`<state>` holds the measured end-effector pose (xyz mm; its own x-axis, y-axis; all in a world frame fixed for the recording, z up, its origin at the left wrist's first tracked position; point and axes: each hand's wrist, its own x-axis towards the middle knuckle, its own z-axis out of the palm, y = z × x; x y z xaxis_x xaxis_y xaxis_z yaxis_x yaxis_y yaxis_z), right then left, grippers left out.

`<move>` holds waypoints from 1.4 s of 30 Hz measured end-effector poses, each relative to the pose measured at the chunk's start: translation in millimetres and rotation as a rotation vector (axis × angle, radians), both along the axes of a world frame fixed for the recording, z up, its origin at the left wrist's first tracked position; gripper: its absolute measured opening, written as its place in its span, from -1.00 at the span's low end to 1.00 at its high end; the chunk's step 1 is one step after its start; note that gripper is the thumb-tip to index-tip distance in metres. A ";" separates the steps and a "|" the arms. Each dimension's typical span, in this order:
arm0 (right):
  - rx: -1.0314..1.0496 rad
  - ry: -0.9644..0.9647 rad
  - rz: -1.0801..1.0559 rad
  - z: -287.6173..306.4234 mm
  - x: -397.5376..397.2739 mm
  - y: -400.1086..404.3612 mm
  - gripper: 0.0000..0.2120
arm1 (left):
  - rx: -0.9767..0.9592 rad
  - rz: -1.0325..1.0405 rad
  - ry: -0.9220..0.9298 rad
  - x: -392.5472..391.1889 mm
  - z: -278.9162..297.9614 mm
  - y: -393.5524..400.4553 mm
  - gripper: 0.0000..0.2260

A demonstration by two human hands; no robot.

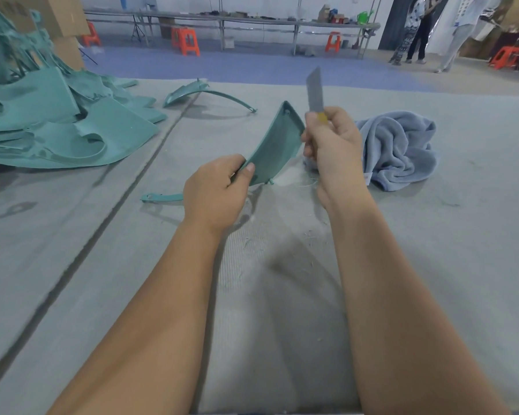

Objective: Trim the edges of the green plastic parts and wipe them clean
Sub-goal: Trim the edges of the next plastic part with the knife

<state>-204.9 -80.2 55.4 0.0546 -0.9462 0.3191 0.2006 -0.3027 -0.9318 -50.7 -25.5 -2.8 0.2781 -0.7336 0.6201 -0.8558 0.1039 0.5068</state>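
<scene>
Forearms, two, bare, reaching out from under my view across the grey tabletop (432,265).

Left hand (215,196): grip closed on the near corner of one green plastic part (274,148), thumb on its face, fingers behind. Part held raised above the tabletop, tilted on edge, its far tip pointing up and away; a thin curved arm of it shows out to the left of the hand.

Right hand (331,142): grip wrapped round the yellow handle of a knife (315,91), blade upright, standing just beside the part's right edge. I cannot tell whether the blade touches it.

Shavings (282,235): fine pale curls and dust on the tabletop under and near the hands. I read these as trimming already done here.

Blue towel (399,148): crumpled, lying just right of the right hand, not in use.

Pile of green parts (57,121): large heap at far left. One more curved green part (198,94) lies apart, beyond the hands.

Progress, my judgement: trimming of the held part is under way; its wiping is not yet begun. I cannot tell which parts in the pile are finished, so most of the job may remain.
</scene>
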 end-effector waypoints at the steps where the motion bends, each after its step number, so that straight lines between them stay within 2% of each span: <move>1: -0.030 0.013 -0.024 0.9 -1.1 0.5 -0.89 | 0.000 -0.005 0.007 -0.2 0.3 0.6 -0.68; 6: -0.051 0.105 -0.071 8.6 0.5 4.0 -0.90 | 0.005 0.015 0.000 0.5 0.2 0.3 -0.64; 7: -0.024 0.115 -0.059 10.7 2.1 3.9 -0.87 | 0.004 0.013 0.000 0.6 0.3 0.1 -0.62; 10: 0.059 0.115 -0.032 15.1 5.2 4.1 -0.59 | 0.008 0.013 -0.005 1.1 0.6 -0.9 -0.54; 11: 0.033 0.155 -0.067 15.3 5.8 5.4 -0.59 | 0.009 0.013 -0.004 1.5 0.5 -1.2 -0.53; 15: -0.166 0.249 -0.165 10.8 5.3 7.0 -0.81 | 0.006 0.009 0.013 1.8 0.3 -1.5 -0.53; 25: -0.238 0.327 -0.245 3.4 1.5 1.1 -0.78 | 0.000 -0.002 0.003 1.4 -0.3 -1.2 -0.54; 42: -0.232 0.340 -0.169 0.6 0.2 4.9 -0.77 | 0.005 -0.006 0.022 2.0 -0.3 -0.9 -0.52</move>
